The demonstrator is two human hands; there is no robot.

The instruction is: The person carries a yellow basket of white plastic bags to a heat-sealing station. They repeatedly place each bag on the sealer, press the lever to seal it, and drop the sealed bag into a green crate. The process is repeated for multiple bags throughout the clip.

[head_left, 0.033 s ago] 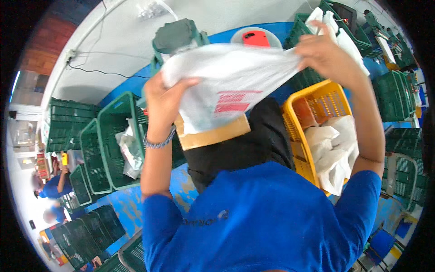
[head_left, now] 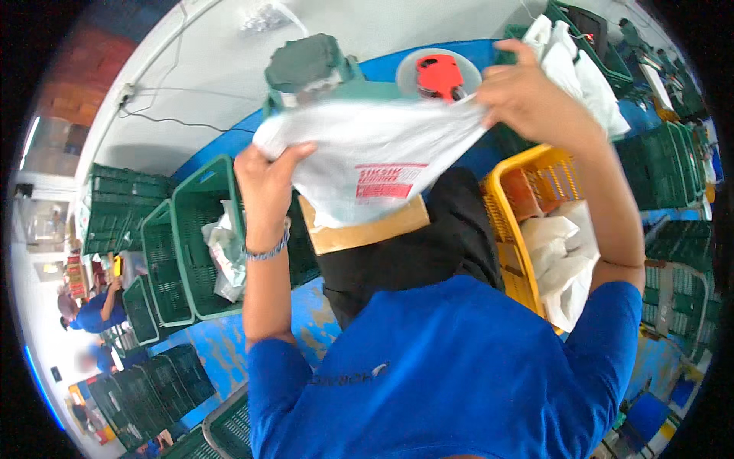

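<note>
A white plastic bag [head_left: 329, 145] with a red printed block is stretched between my two hands. My left hand [head_left: 267, 176], with a braided band at its wrist, pinches the bag's left upper corner. My right hand [head_left: 527, 96] grips its right upper corner, forefinger raised. The bag's lower part hangs over a tan cardboard strip [head_left: 375, 227] above my dark-clothed lap; whether anything is inside the bag I cannot tell. Beyond the bag, a red and black object [head_left: 441, 76] sits on a round grey plate [head_left: 409, 70].
At right stands a yellow crate [head_left: 508, 249] with crumpled white bags [head_left: 562, 256]. A green crate [head_left: 195, 249] at left holds a crumpled plastic bag [head_left: 223, 256]. Ahead is a green block-shaped thing [head_left: 306, 65]. Green crates [head_left: 153, 390] are stacked around; a person [head_left: 99, 310] is far left.
The bag and both hands sit slightly lower relative to the round plate, so more of the red and black object shows. Both hands still hold the bag. The whole view has shifted a little.
</note>
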